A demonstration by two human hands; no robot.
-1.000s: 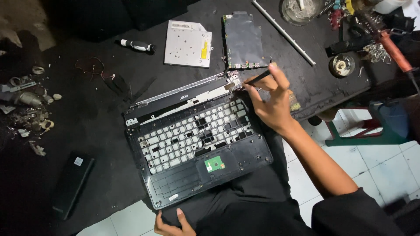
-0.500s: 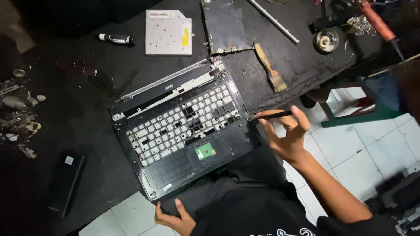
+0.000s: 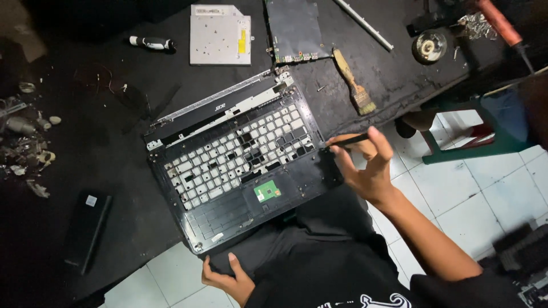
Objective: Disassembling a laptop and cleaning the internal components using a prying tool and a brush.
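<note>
Two hands apart: right hand (image 3: 365, 165) pinching a thin black screwdriver (image 3: 349, 140) right of the stripped black laptop shell (image 3: 240, 165), left hand (image 3: 225, 278) gripping its near edge.

The right hand (image 3: 365, 165) is raised off the right side of the table, palm turned toward the camera, fingers spread and loosely curled. Its thumb and forefinger pinch a thin dark tool that points left. The bare right forearm runs down and to the right toward the lower right corner of the view. The left hand (image 3: 225, 279) sits low at the near edge of the table, fingers curled upward, thumb pointing up; whether it grips anything cannot be told.
</note>
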